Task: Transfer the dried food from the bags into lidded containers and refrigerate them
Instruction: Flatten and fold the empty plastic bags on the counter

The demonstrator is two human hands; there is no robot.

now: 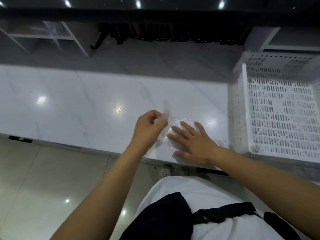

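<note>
A clear, empty-looking plastic bag lies on the white marble counter near its front edge. My left hand pinches a raised edge of the bag between thumb and fingers. Flat on the bag lies my right hand, fingers straight and spread, pressing it onto the counter. No dried food or lidded container is in view.
A white perforated plastic basket stands on the counter's right end, close to my right hand. Beyond the counter are a grey floor, white shelf frames and a row of dark bottles. Pale floor tiles lie below the counter.
</note>
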